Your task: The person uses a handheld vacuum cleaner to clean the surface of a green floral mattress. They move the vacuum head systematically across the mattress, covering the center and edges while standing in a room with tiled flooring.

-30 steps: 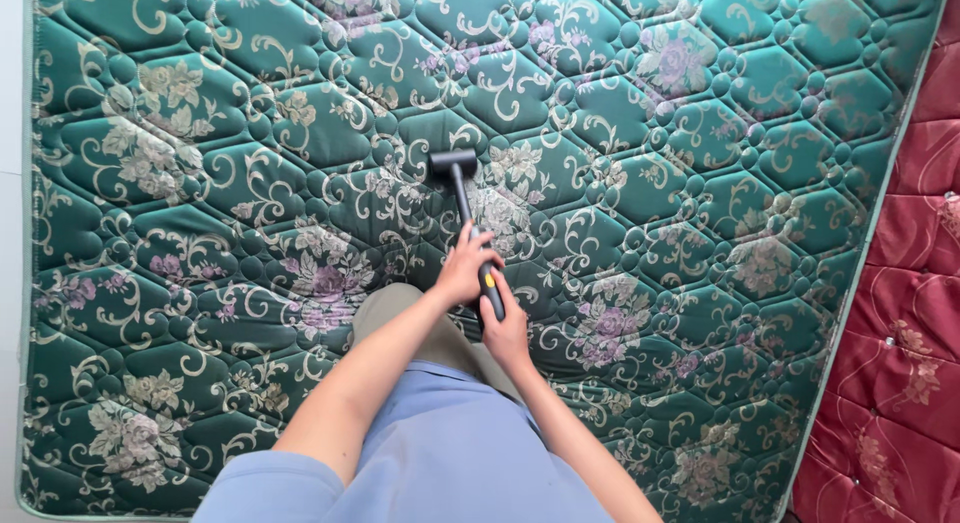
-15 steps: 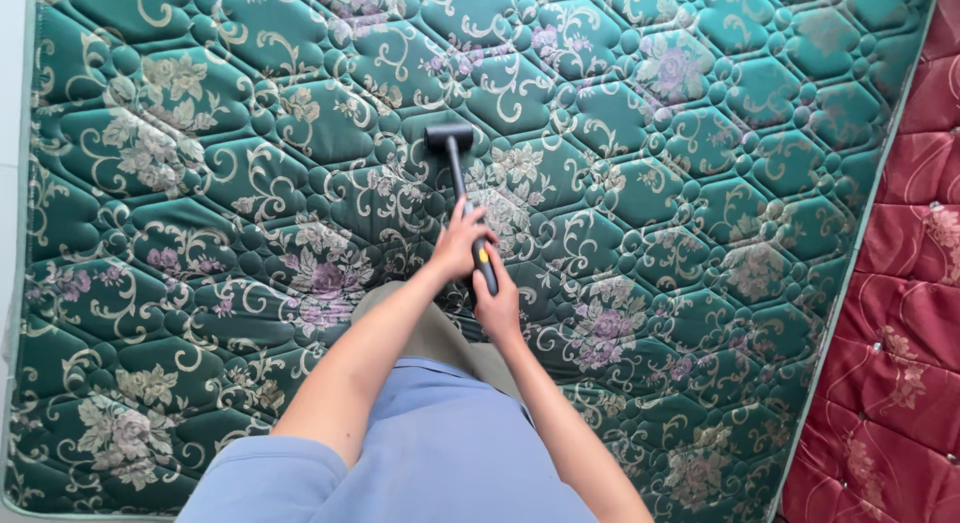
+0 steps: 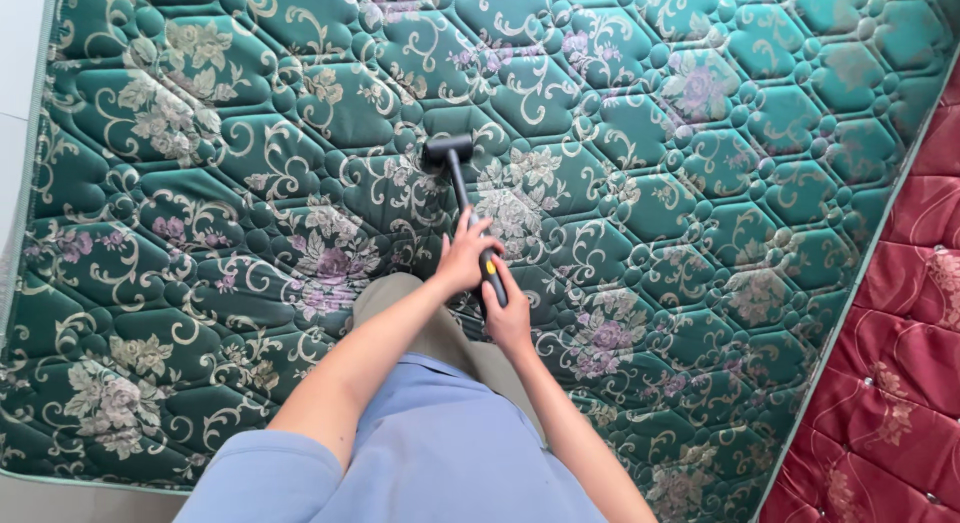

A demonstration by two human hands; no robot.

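Mallet (image 3: 462, 183) on green quilted mattress (image 3: 700, 183) | head points away from you, handle runs back toward you | your left hand (image 3: 462, 263) and right hand (image 3: 510, 318) both grip handle | red mattress (image 3: 900, 363) borders right; open quilt elsewhere.

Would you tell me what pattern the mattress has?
The mattress is dark green, quilted in hexagons with cream scrolls and mauve flowers; head view.

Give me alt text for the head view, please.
Both hands, left hand and right hand, grip a black cleaning wand whose nozzle presses on a green quilted floral mattress. A red mattress lies at right.
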